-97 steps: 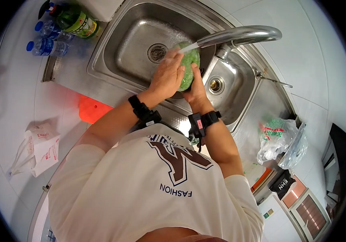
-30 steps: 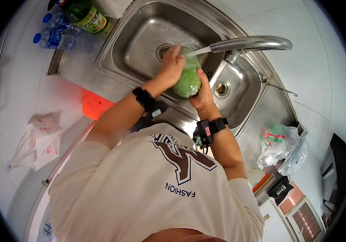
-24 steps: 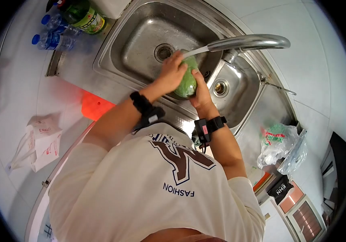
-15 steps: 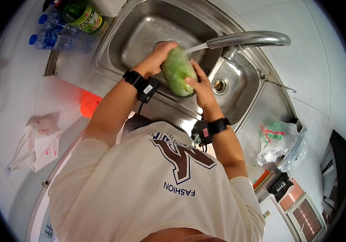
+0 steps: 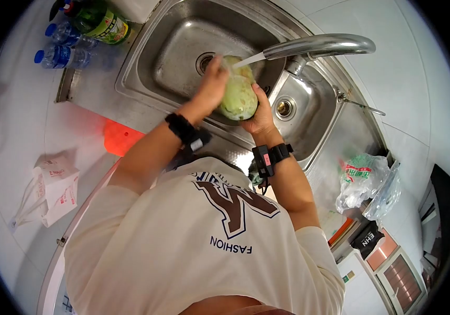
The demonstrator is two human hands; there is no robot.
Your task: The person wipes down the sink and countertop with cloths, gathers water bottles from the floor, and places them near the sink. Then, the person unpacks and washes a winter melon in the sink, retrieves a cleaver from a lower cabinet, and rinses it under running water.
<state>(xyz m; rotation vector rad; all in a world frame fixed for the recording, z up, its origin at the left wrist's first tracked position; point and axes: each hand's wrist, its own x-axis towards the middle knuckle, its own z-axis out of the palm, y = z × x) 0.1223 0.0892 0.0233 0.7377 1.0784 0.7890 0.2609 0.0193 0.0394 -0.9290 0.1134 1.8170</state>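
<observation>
A large, pale-green oblong gourd [image 5: 239, 100] is held over the left sink basin [image 5: 170, 39], wet and lit by the stream from the tap. My right hand [image 5: 260, 116] grips its lower right side, with the thumb along the edge and the other fingers mostly hidden beneath. Against its upper left side lies my left hand [image 5: 213, 86], blurred by motion, so its fingers are hard to make out. Water from the curved metal tap [image 5: 322, 46] falls on the gourd's upper end.
A smaller basin [image 5: 309, 86] with a drain adjoins on the right. Plastic bottles [image 5: 65, 56] and a green bottle [image 5: 101, 23] stand at the upper left. A red-orange object [image 5: 120, 137] lies by my left forearm. Clear plastic bags [image 5: 364, 178] rest on the right counter.
The gourd has turned, showing a paler, mottled face. My left hand has slid from its upper end down along its left side. My right hand has shifted lower around it.
</observation>
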